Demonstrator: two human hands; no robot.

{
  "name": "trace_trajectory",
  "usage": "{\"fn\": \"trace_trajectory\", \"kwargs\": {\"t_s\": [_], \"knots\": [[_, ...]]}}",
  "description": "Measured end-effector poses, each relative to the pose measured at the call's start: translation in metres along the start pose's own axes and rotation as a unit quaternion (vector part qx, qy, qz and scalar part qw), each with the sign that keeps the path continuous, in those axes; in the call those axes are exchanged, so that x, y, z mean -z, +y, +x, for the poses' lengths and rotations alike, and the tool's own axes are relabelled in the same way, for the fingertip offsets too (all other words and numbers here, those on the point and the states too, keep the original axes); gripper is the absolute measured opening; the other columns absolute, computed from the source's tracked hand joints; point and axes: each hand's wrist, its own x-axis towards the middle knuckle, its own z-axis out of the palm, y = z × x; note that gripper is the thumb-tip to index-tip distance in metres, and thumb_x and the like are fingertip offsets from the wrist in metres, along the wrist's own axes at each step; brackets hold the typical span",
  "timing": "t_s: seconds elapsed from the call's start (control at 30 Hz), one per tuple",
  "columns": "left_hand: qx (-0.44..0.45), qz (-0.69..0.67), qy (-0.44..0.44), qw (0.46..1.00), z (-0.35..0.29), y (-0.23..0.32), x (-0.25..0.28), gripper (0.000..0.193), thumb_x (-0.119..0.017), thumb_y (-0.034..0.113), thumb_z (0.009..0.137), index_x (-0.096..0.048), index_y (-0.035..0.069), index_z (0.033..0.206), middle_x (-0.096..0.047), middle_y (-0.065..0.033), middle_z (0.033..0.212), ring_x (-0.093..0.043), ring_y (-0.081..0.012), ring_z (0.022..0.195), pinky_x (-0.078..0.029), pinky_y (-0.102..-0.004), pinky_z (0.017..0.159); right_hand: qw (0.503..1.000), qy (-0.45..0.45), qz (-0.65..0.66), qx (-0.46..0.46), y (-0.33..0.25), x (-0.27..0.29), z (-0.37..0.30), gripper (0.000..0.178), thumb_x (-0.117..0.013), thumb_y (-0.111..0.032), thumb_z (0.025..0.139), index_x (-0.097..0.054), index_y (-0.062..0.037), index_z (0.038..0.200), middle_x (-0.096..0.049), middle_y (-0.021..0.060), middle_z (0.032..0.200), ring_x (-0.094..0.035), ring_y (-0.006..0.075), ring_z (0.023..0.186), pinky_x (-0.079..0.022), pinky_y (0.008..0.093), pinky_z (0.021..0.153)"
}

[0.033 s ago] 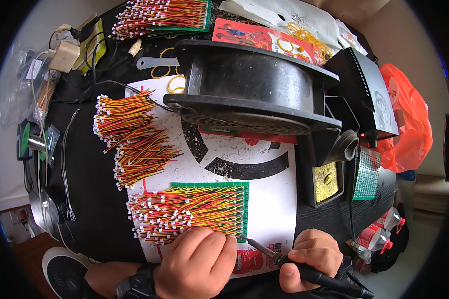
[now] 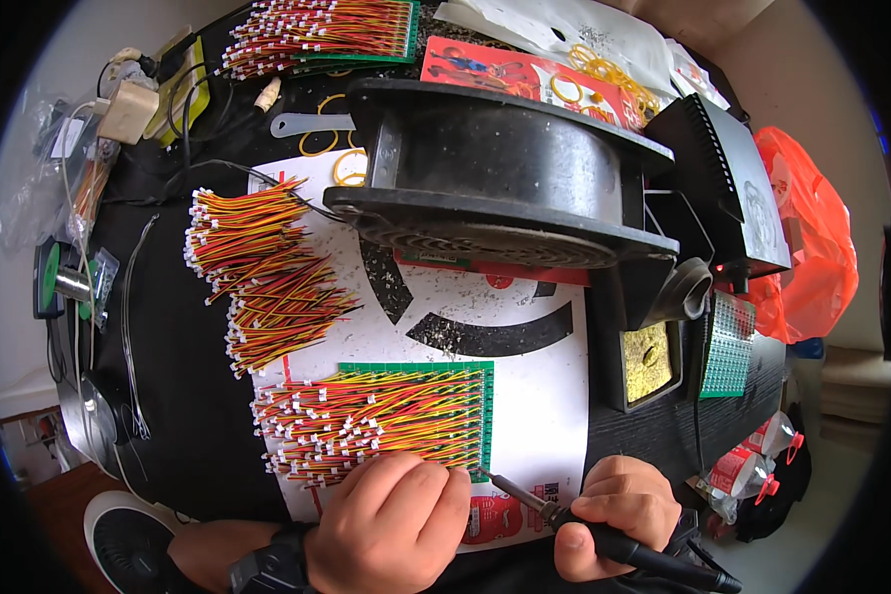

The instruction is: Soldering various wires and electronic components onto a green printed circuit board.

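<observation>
My right hand point(image 2: 619, 515) grips a black soldering iron point(image 2: 609, 540), its metal tip touching or almost touching the lower right corner of a green circuit board point(image 2: 488, 421). Rows of yellow, red and black wires point(image 2: 386, 416) with white connectors cover that board, their connector ends pointing left. Closed at the board's near edge, my left hand point(image 2: 396, 520) has its fingertips close to the iron's tip. Whatever those fingers pinch is hidden. Beyond the board lies a loose pile of similar wires point(image 2: 267, 277). Board and hands are over a white printed sheet point(image 2: 535, 396).
A black fan point(image 2: 505, 148) stands across the middle. To its right are a black boxy unit point(image 2: 728, 188), an iron holder with yellow sponge point(image 2: 646, 358), and another green board point(image 2: 730, 346). A solder spool point(image 2: 64, 282) sits left; a wired board stack point(image 2: 322, 40) lies far left.
</observation>
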Motion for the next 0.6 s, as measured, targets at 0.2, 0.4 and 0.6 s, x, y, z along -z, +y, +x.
{"fn": "trace_trajectory", "kwargs": {"t_s": [0.2,0.4,0.6], "knots": [[-0.001,0.0,-0.005,1.0,-0.001,-0.001,-0.001,0.024,-0.068,-0.003,0.066,-0.071,-0.007,0.09,-0.061,-0.011,0.079,-0.061,-0.0271,0.069,-0.054,-0.0345,0.066,1.0,-0.016,-0.006,-0.003,0.002,0.0,-0.001,0.026,-0.078,-0.017,0.08,-0.058,-0.0017,0.084,-0.055,0.0053,0.057,-0.051,0.0153,0.044,-0.042,0.0276,0.042],[0.006,0.002,-0.007,1.0,0.0,0.001,0.0,0.023,-0.069,-0.004,0.066,-0.071,-0.007,0.089,-0.061,-0.0109,0.079,-0.061,-0.0272,0.069,-0.054,-0.0345,0.066,1.0,-0.018,-0.006,0.002,0.002,0.0,-0.001,0.025,-0.078,-0.017,0.08,-0.058,-0.0018,0.086,-0.055,0.0053,0.057,-0.052,0.0153,0.045,-0.042,0.0274,0.043],[0.011,0.002,-0.012,1.0,0.002,-0.001,0.001,0.022,-0.07,-0.005,0.066,-0.071,-0.007,0.088,-0.061,-0.0108,0.078,-0.061,-0.0272,0.07,-0.054,-0.0346,0.067,0.999,0.03,0.042,0.001,0.008,0.004,-0.01,0.025,-0.078,-0.017,0.079,-0.059,-0.0019,0.088,-0.057,0.006,0.059,-0.056,0.0149,0.049,-0.044,0.0263,0.045]]}}
